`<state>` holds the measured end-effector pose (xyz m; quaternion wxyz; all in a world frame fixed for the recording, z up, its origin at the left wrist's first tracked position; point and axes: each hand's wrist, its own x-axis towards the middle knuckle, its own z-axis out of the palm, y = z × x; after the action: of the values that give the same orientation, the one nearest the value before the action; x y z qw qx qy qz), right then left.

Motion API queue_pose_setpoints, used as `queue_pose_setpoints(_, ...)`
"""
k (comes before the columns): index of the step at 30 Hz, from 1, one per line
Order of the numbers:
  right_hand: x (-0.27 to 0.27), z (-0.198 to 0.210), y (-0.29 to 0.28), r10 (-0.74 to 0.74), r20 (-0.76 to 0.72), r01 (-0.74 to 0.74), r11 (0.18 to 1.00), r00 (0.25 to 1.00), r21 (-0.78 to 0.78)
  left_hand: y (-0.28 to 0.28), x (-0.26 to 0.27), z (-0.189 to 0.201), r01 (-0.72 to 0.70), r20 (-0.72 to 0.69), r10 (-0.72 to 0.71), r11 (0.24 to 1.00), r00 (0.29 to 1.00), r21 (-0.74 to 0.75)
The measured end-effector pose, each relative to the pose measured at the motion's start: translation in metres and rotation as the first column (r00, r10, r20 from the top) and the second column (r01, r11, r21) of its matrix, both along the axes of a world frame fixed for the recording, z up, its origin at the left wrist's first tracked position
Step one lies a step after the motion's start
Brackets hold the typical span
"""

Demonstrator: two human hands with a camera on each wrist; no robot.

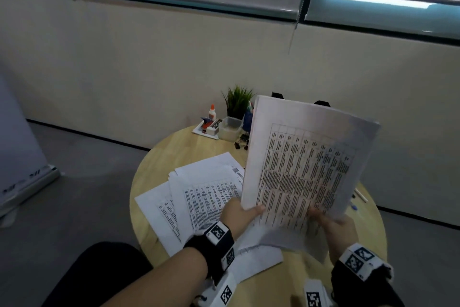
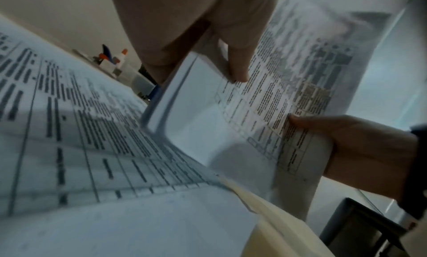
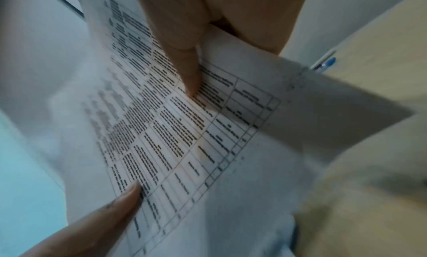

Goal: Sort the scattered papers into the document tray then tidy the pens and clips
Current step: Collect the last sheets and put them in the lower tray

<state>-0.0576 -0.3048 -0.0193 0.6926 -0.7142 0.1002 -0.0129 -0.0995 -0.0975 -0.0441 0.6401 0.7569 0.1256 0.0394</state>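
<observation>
Both hands held one sheaf of printed papers (image 1: 308, 165) raised off the round wooden table (image 1: 174, 147), tilted up toward the head camera. Left hand (image 1: 240, 213) pinched the near-left corner, thumb on the printed face, fingers behind. Right hand (image 1: 333, 225) gripped the near-right edge, thumb on the front; its fingers were hidden behind the sheets. In the left wrist view the left hand's thumb (image 2: 238, 69) pressed the table print and the sheaf fanned open at that corner. In the right wrist view the right hand's thumb (image 3: 187, 74) lay on the grid.

Loose sheets (image 1: 199, 189) remained spread flat on the table to the left of the raised sheaf, overlapping one another; one more sheet (image 1: 258, 259) lay at the near edge under the wrists.

At the far side of the table: a glue bottle (image 1: 212, 111), a small white tray (image 1: 206, 130) of small items, a clear plastic box (image 1: 231, 127), a potted green plant (image 1: 237, 100), and a heap of black binder clips (image 1: 242, 143) just beside the box. Pens (image 1: 358, 197) lay on the right side, partly hidden by the sheaf. Whether a document tray stood behind the sheaf could not be told.
</observation>
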Motion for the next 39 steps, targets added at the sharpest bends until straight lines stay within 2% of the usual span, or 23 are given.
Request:
queue_pose_setpoints(4, 0.006, 0.008, -0.003, 0.092, -0.087, -0.1, 0.99, 0.992, -0.095, 0.015, -0.005, -0.001, 0.071, 0.002, -0.071, 0.997, 0.997, -0.02)
queue_pose_setpoints(6, 0.007, 0.003, -0.007, 0.119, -0.135, -0.139, 0.979, 0.984, -0.151, 0.029, -0.01, -0.007, 0.054, -0.046, -0.054, 0.999, 0.997, -0.003)
queue_pose_setpoints(8, 0.005, 0.001, -0.009, 0.156, -0.206, -0.197, 0.96, 0.966, -0.197, 0.046, -0.015, -0.015, -0.106, -0.121, 0.13, 0.976, 0.984, 0.189)
queue_pose_setpoints(10, 0.003, -0.001, -0.011, 0.187, -0.264, -0.25, 0.941, 0.946, -0.229, 0.064, -0.022, -0.019, -0.278, -0.199, 0.391, 0.858, 0.898, 0.431)
queue_pose_setpoints(11, 0.002, -0.001, -0.011, 0.197, -0.287, -0.271, 0.93, 0.937, -0.247, 0.074, -0.025, -0.021, -0.316, -0.243, 0.469, 0.819, 0.849, 0.479)
queue_pose_setpoints(12, 0.001, -0.002, -0.011, 0.2, -0.303, -0.285, 0.919, 0.932, -0.272, 0.082, -0.027, -0.022, -0.338, -0.297, 0.504, 0.818, 0.811, 0.465)
queue_pose_setpoints(14, 0.002, -0.003, -0.01, 0.207, -0.328, -0.311, 0.9, 0.922, -0.306, 0.094, -0.028, -0.022, -0.389, -0.385, 0.503, 0.857, 0.774, 0.338)
queue_pose_setpoints(19, 0.01, -0.004, 0.009, 0.244, -0.412, -0.388, 0.866, 0.878, -0.315, 0.103, -0.021, -0.027, -0.528, -0.403, 0.539, 0.836, 0.739, 0.149)
queue_pose_setpoints(24, 0.028, -0.011, 0.035, 0.295, -0.493, -0.522, 0.741, 0.819, -0.423, 0.102, -0.02, -0.028, -0.491, -0.422, 0.481, 0.866, 0.768, 0.094)
queue_pose_setpoints(29, 0.031, -0.019, 0.064, 0.32, -0.477, -0.549, 0.68, 0.819, -0.486, 0.105, -0.015, -0.032, -0.43, -0.442, 0.39, 0.903, 0.808, 0.012)
queue_pose_setpoints(33, 0.034, -0.023, 0.081, 0.32, -0.493, -0.58, 0.57, 0.809, -0.582, 0.103, -0.014, -0.037, -0.425, -0.429, 0.371, 0.904, 0.824, -0.035)
queue_pose_setpoints(39, 0.036, -0.025, 0.091, 0.318, -0.509, -0.596, 0.52, 0.8, -0.612, 0.105, -0.012, -0.037, -0.377, -0.434, 0.321, 0.925, 0.842, -0.046)
